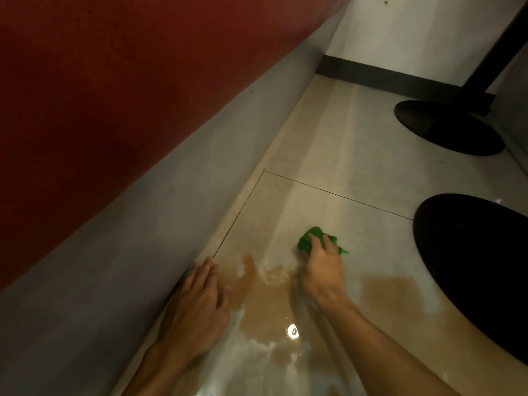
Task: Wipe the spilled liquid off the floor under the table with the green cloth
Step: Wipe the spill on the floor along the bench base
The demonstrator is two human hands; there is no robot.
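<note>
**Green cloth at the far rim of the brown spill**

Green and bunched, the cloth (317, 242) sits pressed to the floor (343, 155) under the right hand (321, 270), whose fingers curl over the wad and pin it flat against the tile. Gripping it as a ball rather than spread out likely gives a firmer pad to push with. It lies just past the far edge of the spilled liquid (265, 298), a tea-brown puddle spread between the two hands and running on toward the near edge of the picture. Starting from that far rim makes sense as a way to drag the wet back toward the body instead of chasing it deeper under the table.

The left hand (197, 304) lies palm down with fingers loosely spread and holds nothing; it rests where the floor meets the grey base panel (120, 247) below a dark red surface (85, 81), its thumb side just touching the puddle. It looks to be a prop for someone leaning low.

Two black round table bases (480, 267) stand to the right, the nearer one close to the puddle's right patch. Most of the liquid is still unwiped.
</note>
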